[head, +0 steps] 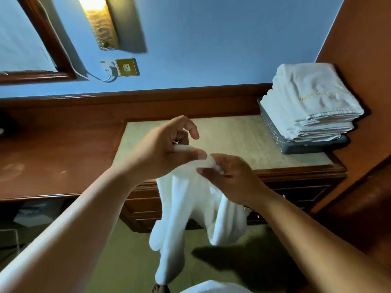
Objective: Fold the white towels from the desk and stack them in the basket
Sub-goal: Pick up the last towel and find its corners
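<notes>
Several folded towels (313,102) are lying stacked in the basket (273,132) at two o'clock while your left hand (160,149) and right hand (230,178) are pinching another white towel (190,204), hanging unfolded toward six o'clock.

On the far blue wall (211,49) ahead of me a lit lamp (101,22) glowed; left of it hung a wood-framed mirror (50,39), and below it sat a brass plate (127,67) beside a white socket (106,67).
</notes>
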`<state>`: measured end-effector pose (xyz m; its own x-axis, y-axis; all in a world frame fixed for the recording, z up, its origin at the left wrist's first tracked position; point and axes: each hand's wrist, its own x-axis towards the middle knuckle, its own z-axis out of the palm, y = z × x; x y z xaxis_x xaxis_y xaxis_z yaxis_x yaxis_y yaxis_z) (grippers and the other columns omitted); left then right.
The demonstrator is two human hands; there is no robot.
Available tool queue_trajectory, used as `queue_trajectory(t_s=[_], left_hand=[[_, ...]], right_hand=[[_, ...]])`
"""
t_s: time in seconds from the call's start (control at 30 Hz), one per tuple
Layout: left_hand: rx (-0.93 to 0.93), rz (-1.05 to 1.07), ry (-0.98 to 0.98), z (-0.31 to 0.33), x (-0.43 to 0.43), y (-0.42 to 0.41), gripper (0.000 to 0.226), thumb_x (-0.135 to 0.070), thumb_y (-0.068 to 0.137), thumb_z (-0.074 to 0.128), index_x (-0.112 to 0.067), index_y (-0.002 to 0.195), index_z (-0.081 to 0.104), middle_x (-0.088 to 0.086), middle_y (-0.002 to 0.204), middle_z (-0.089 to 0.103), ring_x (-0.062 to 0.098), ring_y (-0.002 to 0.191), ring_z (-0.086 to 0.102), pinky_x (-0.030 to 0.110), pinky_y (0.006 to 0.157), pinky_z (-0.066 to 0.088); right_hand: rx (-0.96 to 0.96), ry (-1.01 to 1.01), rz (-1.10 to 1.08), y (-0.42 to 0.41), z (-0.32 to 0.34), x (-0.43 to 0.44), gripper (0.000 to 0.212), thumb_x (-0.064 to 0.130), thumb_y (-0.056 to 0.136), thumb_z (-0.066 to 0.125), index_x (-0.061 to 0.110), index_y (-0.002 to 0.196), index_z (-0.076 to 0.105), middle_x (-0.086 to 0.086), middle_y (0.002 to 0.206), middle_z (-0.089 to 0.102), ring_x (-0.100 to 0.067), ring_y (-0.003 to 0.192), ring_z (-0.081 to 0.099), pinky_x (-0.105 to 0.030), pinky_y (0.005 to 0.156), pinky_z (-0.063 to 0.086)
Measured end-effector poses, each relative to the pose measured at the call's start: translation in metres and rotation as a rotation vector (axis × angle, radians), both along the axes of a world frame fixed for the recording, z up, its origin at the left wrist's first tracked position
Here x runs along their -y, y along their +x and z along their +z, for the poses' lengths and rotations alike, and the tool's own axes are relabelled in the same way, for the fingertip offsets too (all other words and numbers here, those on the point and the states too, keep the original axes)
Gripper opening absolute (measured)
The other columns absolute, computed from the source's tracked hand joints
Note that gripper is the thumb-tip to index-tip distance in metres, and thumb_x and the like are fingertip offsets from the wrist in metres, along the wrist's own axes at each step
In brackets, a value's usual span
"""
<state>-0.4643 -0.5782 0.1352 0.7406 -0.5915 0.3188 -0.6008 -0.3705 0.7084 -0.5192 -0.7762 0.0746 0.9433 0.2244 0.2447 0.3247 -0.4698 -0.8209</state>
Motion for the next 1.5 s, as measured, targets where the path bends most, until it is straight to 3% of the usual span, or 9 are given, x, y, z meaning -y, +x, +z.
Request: queue_trajectory(t_s=[0.17, 0.3, 0.53, 0.67, 0.73, 0.9, 1.03, 1.23, 1.5], left_hand=[[-0.353, 0.036, 0.2, -0.085, -0.03, 0.021, 0.013, -0.044, 0.085, 0.075, -0.033, 0.091, 0.074, -0.01, 0.081, 0.074, 0.006, 0.066, 0.067, 0.03, 0.062, 0.057], [-0.359, 0.036, 0.483, -0.151, -0.026, 0.006, 0.031, -0.015, 0.098, 0.059, -0.036, 0.077, 0.065, -0.011, 0.071, 0.068, 0.013, 0.064, 0.064, 0.025, 0.061, 0.047], [-0.708, 0.4, -0.378, -0.109, 0.015, 0.037, 0.024, -0.009, 0.109, 0.031, -0.014, 0.099, 0.052, 0.016, 0.094, 0.062, 0.024, 0.066, 0.068, 0.031, 0.048, 0.054], [-0.476, 0.118, -0.57, -0.056, 0.038, 0.03, 0.019, -0.012, 0.082, 0.041, -0.016, 0.069, 0.053, 0.008, 0.066, 0.045, 0.026, 0.06, 0.041, 0.031, 0.051, 0.036], [-0.464, -0.14, -0.612, -0.033, 0.046, 0.017, 0.017, -0.023, 0.074, 0.044, -0.013, 0.06, 0.044, 0.009, 0.061, 0.035, 0.03, 0.058, 0.029, 0.043, 0.055, 0.023], [-0.687, -0.685, -0.619, -0.007, 0.056, -0.002, 0.039, -0.026, 0.076, 0.061, -0.012, 0.054, 0.032, 0.004, 0.053, 0.026, 0.019, 0.054, 0.022, 0.041, 0.053, 0.016], [-0.712, -0.682, -0.575, 0.003, 0.042, 0.002, 0.045, -0.022, 0.082, 0.063, -0.015, 0.052, 0.031, 0.004, 0.051, 0.025, 0.021, 0.051, 0.02, 0.037, 0.05, 0.018], [-0.484, -0.394, -0.42, 0.008, 0.018, 0.004, 0.048, -0.012, 0.09, 0.059, -0.01, 0.048, 0.037, 0.006, 0.048, 0.026, 0.021, 0.041, 0.02, 0.027, 0.045, 0.021], [-0.104, 0.072, -0.321, 0.014, -0.041, 0.011, 0.065, -0.03, 0.087, 0.072, 0.002, 0.05, 0.03, 0.021, 0.051, 0.018, 0.029, 0.045, 0.014, 0.031, 0.045, 0.013]], right_hand=[[0.085, 0.43, -0.138, 0.004, 0.04, 0.013, 0.033, 0.039, 0.088, 0.067, 0.006, 0.083, 0.064, 0.0, 0.07, 0.055, -0.017, 0.067, 0.049, -0.032, 0.066, 0.036], [0.126, 0.397, -0.109, 0.004, 0.063, 0.032, 0.025, 0.035, 0.091, 0.065, 0.015, 0.076, 0.064, -0.001, 0.065, 0.048, -0.02, 0.064, 0.044, -0.033, 0.063, 0.033], [-0.282, -0.154, 0.18, -0.005, 0.073, 0.061, 0.06, 0.073, 0.08, 0.061, 0.014, 0.083, 0.074, -0.007, 0.078, 0.069, -0.024, 0.072, 0.062, -0.035, 0.074, 0.044], [-0.26, -0.113, -0.123, 0.004, 0.052, 0.07, 0.059, 0.08, 0.085, 0.045, 0.03, 0.085, 0.077, -0.018, 0.109, 0.071, -0.033, 0.109, 0.065, -0.029, 0.087, 0.046], [-0.213, -0.101, -0.263, 0.01, 0.038, 0.07, 0.04, 0.065, 0.084, 0.059, 0.036, 0.108, 0.071, 0.01, 0.11, 0.069, -0.012, 0.104, 0.064, -0.033, 0.089, 0.049], [-0.208, -0.149, 0.015, 0.014, 0.023, 0.064, 0.091, 0.056, 0.078, 0.077, 0.044, 0.154, 0.028, 0.026, 0.157, 0.031, -0.001, 0.14, 0.038, -0.031, 0.111, 0.038], [-0.24, -0.123, 0.224, 0.01, 0.012, 0.052, 0.02, 0.028, 0.088, 0.076, 0.029, 0.107, 0.07, 0.013, 0.107, 0.072, -0.01, 0.101, 0.069, -0.043, 0.087, 0.057], [-0.283, 0.014, 0.302, 0.006, 0.008, 0.038, 0.024, 0.024, 0.087, 0.079, 0.009, 0.103, 0.071, -0.007, 0.099, 0.072, -0.026, 0.092, 0.071, -0.054, 0.085, 0.057], [-0.502, -0.332, 0.2, 0.023, -0.016, 0.057, 0.014, 0.041, 0.079, 0.081, 0.048, 0.084, 0.07, 0.018, 0.091, 0.068, -0.005, 0.09, 0.065, -0.032, 0.086, 0.054]])
